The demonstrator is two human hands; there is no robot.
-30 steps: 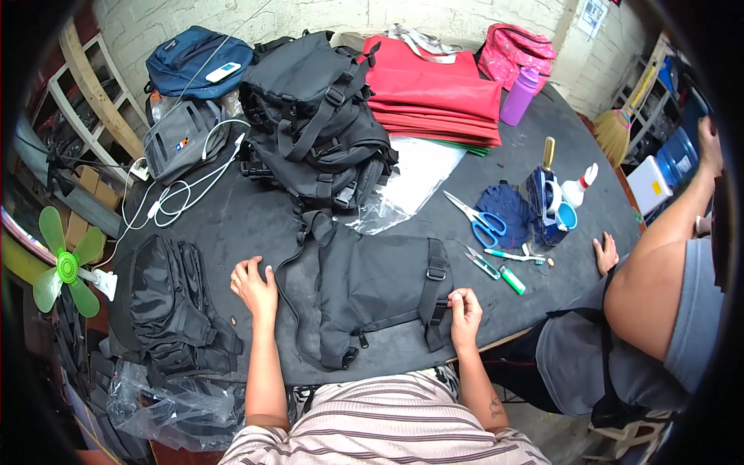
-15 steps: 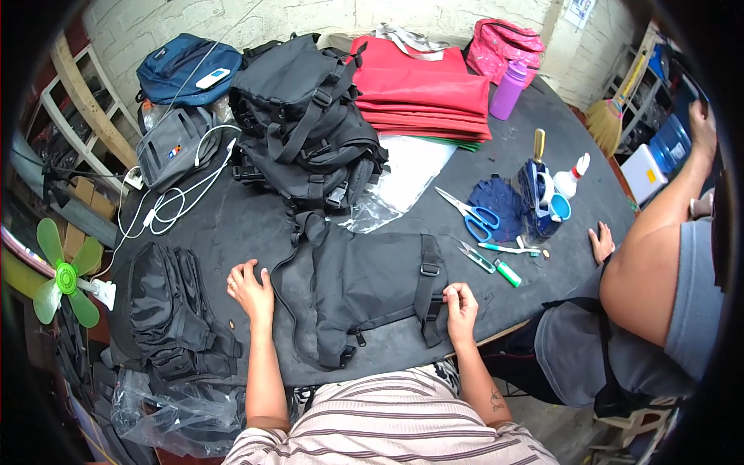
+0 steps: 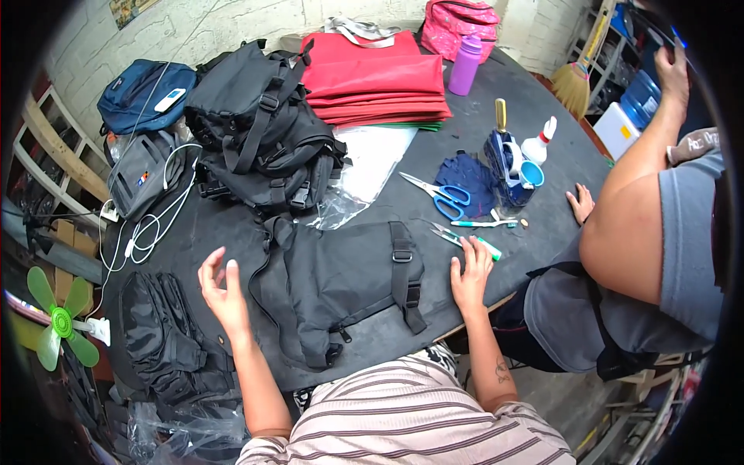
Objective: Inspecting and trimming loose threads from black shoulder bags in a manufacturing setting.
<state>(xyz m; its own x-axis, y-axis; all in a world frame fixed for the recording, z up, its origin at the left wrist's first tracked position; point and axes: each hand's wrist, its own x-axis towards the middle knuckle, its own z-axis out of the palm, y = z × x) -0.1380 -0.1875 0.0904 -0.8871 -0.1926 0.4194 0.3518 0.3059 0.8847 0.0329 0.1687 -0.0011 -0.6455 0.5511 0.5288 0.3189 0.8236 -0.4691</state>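
black bag [image 3: 341, 287] flat on table [image 3: 527, 116]; left hand [image 3: 223, 288] lifted beside it, fingers spread; right hand [image 3: 471, 273] flat, fingers together. smoothing should press evenly outward.

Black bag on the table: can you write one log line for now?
left hand: raised, open, beside black bag | right hand: flat on table

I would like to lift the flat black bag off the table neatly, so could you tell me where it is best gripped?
Grip the black bag by its buckled strap on the right, coming in from the right hand side. The strap stands out from the flat body and lies nearest that hand; the left hand hovers open beside the other edge.
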